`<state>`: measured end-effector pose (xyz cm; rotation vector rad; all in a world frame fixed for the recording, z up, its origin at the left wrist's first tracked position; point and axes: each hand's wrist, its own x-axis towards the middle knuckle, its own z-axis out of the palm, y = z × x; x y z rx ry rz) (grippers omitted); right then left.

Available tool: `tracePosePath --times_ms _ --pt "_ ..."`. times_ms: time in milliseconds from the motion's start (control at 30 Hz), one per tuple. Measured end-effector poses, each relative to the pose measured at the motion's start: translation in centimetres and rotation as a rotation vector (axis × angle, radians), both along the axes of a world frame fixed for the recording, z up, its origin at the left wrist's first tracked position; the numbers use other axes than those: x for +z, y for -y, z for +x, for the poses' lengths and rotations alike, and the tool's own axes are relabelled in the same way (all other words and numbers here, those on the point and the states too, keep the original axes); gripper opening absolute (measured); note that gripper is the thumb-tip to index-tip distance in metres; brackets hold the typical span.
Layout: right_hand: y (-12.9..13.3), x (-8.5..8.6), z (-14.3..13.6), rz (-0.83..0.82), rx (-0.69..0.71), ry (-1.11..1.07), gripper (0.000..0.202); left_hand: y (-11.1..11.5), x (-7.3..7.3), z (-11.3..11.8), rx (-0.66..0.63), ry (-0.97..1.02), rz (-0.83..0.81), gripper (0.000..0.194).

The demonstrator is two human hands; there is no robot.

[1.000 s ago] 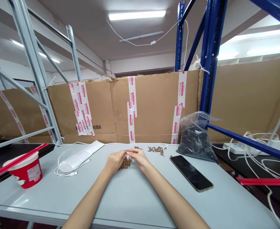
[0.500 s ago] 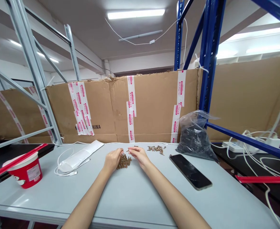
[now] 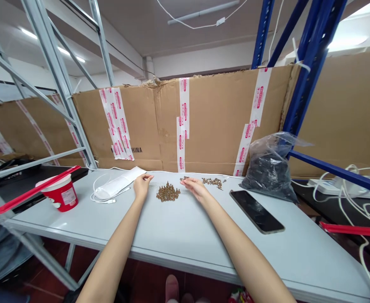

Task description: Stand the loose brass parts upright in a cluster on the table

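Red tub with a white rim (image 3: 65,201): upright near the left end of the pale grey metal counter (image 3: 159,233); a straight, glossy red bar (image 3: 14,201) slants across its rim as seen from the head.

White flat pouch (image 3: 118,185): lying aslant by the back edge, left of the middle, with a thin white cable (image 3: 109,201) looped beside it.

Left hand (image 3: 141,186): just right of the pouch, toward the back edge, thumb and fingertips drawn narrow; I cannot tell whether they hold anything.

Brass-coloured pointed pieces (image 3: 168,193): standing close together in one cluster on the back half of the counter, between both hands and apart from each.

Right hand (image 3: 197,188): right of the cluster, fingers gathered narrow; small brass bits (image 3: 185,178) show at the fingertips, gripped or lying behind, I cannot tell which.

Loose brass-coloured pieces (image 3: 214,182): scattered near the back edge, beyond the right hand, short of the brown cardboard wall (image 3: 219,122).

Black rectangular phone (image 3: 256,211): flat, angled, toward the right edge.

Clear plastic bag of dark contents (image 3: 268,174): slumped at the back right corner.

White power strip (image 3: 318,185): off the counter, past its right edge.
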<state>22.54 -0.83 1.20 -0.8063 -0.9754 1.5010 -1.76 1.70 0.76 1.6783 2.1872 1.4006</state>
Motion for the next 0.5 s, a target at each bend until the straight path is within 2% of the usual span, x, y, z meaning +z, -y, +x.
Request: tracePosePath --times_ms 200,300,500 --pt "0.0 0.1 0.3 -0.001 -0.025 -0.007 0.03 -0.8 -1.2 -1.7 0.126 -0.045 -0.177 0.02" --pt "0.2 0.4 0.3 0.034 0.003 0.011 0.026 -1.2 -1.8 -2.4 0.176 -0.082 -0.24 0.021" --pt "0.2 0.4 0.4 0.056 0.032 0.051 0.021 -1.4 -2.4 -2.9 0.197 -0.132 -0.294 0.021"
